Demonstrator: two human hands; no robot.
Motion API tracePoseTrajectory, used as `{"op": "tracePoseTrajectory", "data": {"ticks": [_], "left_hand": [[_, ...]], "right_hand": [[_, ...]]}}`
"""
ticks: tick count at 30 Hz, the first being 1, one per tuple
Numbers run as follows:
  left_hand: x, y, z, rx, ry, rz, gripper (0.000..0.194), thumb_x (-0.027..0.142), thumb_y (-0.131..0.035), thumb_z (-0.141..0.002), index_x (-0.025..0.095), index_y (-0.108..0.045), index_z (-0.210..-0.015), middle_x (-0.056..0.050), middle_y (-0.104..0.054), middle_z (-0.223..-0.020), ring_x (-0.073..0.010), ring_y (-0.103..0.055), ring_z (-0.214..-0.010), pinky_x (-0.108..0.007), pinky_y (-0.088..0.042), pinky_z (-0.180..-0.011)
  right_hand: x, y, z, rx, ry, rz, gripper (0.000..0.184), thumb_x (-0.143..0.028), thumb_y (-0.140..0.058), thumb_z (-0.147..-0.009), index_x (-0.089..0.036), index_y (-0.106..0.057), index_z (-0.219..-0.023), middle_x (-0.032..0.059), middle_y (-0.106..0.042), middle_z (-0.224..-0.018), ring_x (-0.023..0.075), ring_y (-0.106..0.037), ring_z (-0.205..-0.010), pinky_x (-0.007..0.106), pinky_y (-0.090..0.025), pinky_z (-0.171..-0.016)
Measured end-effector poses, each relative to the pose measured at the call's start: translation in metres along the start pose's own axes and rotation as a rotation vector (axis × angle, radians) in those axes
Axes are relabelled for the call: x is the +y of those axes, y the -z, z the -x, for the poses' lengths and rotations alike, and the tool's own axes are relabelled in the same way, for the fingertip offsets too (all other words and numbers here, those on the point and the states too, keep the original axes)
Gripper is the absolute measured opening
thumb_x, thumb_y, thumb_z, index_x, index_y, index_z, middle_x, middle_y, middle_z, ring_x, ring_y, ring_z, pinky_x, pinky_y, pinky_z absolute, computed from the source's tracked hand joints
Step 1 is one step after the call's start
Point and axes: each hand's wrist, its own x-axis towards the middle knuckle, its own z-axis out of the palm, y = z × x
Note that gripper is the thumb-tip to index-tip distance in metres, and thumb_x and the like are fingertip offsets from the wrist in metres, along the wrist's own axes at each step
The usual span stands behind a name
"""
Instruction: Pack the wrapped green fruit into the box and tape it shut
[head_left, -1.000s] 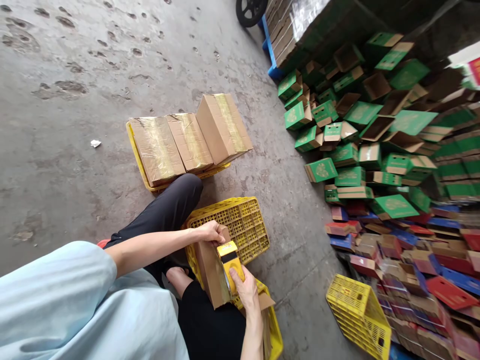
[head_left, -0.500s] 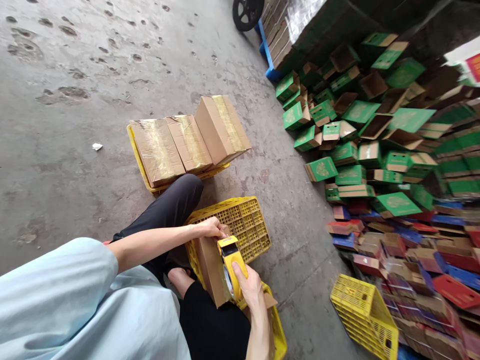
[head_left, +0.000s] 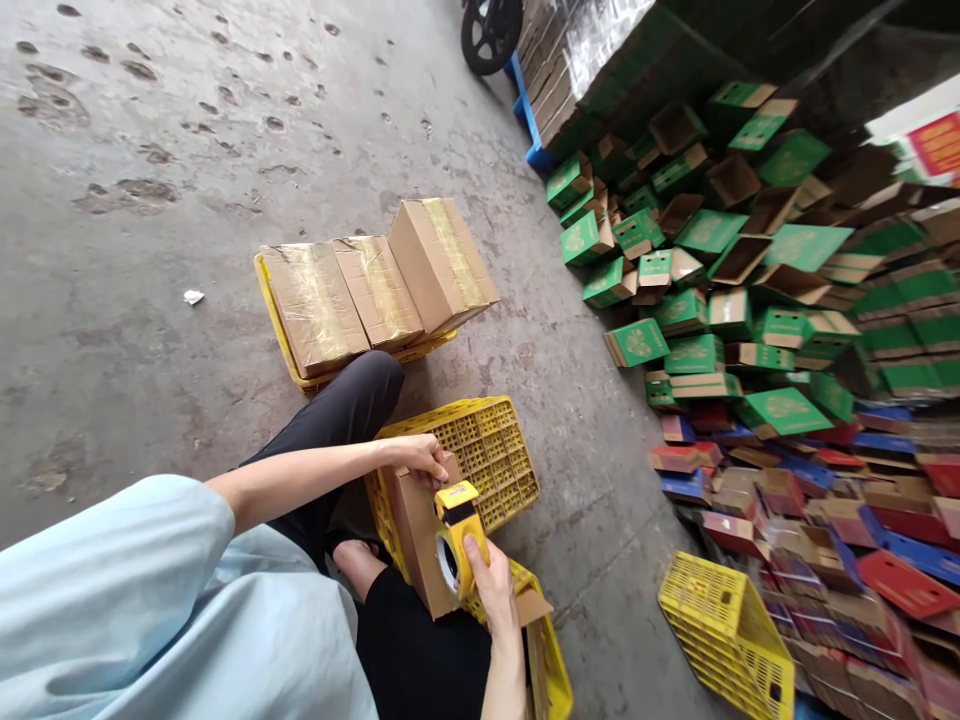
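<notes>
Right hand (head_left: 492,584) grips yellow plastic tape dispenser (head_left: 460,533) at brown cardboard carton (head_left: 419,540).
Left hand (head_left: 420,457) curled at carton's one end, grip unclear; best keep dispenser square, pull steady.

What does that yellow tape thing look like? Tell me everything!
The yellow tape dispenser looks like hard plastic, with a black band near one end and a pale, ring-shaped roll showing at its side. It sits tilted in the right hand, close to a brown cardboard box. I can't tell if they touch.
</notes>
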Motion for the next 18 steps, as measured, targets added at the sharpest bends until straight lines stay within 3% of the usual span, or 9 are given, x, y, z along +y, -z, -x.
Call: {"op": "tracePoseTrajectory", "data": {"ticks": [2,4,9,12,15,18], "left_hand": [[0.003,0.010,0.004,-0.071,-0.048,0.007,0.044,0.054,-0.086,-0.070,0.015,-0.078,-0.089,-0.004,-0.077,-0.079,-0.0183,-0.072,-0.072,-0.026,-0.055,-0.069],[0.005,0.022,0.007,-0.062,-0.129,-0.020,0.049,0.059,-0.081,-0.074,0.014,-0.077,-0.091,-0.005,-0.078,-0.083,-0.0185,-0.072,-0.075,-0.026,-0.055,-0.071],[-0.003,0.038,0.011,0.205,-0.177,-0.368,0.044,0.053,-0.062,-0.092,0.013,-0.078,-0.102,-0.008,-0.079,-0.094,-0.0233,-0.074,-0.086,-0.029,-0.054,-0.076],[-0.019,0.035,0.011,0.277,-0.180,-0.461,0.053,0.050,-0.067,-0.089,0.013,-0.073,-0.126,-0.013,-0.075,-0.123,-0.0308,-0.071,-0.112,-0.035,-0.053,-0.095],[-0.040,0.023,0.007,0.171,-0.291,-0.521,0.099,0.056,-0.083,-0.075,0.017,-0.045,-0.158,-0.017,-0.045,-0.163,-0.0370,-0.044,-0.149,-0.041,-0.037,-0.119],[-0.058,0.008,-0.004,0.069,-0.424,-0.614,0.129,0.064,-0.085,-0.071,0.016,-0.017,-0.169,-0.021,-0.012,-0.174,-0.0421,-0.011,-0.161,-0.051,-0.020,-0.128]], "right_hand": [[0.006,0.000,0.004,-0.037,-0.025,-0.159,0.068,-0.085,-0.063,-0.076,-0.017,-0.070,-0.081,0.0020,-0.062,-0.054,0.0205,-0.058,-0.049,0.031,-0.046,-0.049],[0.012,-0.001,0.007,-0.002,-0.041,-0.258,0.067,-0.084,-0.065,-0.076,-0.018,-0.067,-0.081,0.0014,-0.062,-0.054,0.0185,-0.055,-0.045,0.030,-0.044,-0.047],[0.026,0.000,0.010,0.120,-0.042,-0.332,0.067,-0.082,-0.070,-0.073,-0.016,-0.071,-0.087,0.0036,-0.067,-0.057,0.0200,-0.058,-0.046,0.030,-0.042,-0.046],[0.038,-0.001,0.014,0.132,-0.054,-0.388,0.069,-0.081,-0.072,-0.072,-0.016,-0.073,-0.092,0.0053,-0.070,-0.059,0.0245,-0.065,-0.053,0.032,-0.046,-0.048],[0.051,-0.003,0.020,0.181,-0.062,-0.455,0.065,-0.079,-0.074,-0.071,-0.017,-0.073,-0.091,0.0070,-0.074,-0.068,0.0274,-0.072,-0.066,0.035,-0.055,-0.061],[0.063,0.000,0.028,0.349,-0.101,-0.557,0.067,-0.076,-0.078,-0.068,-0.017,-0.072,-0.100,0.0080,-0.078,-0.079,0.0296,-0.076,-0.079,0.038,-0.058,-0.075]]}}
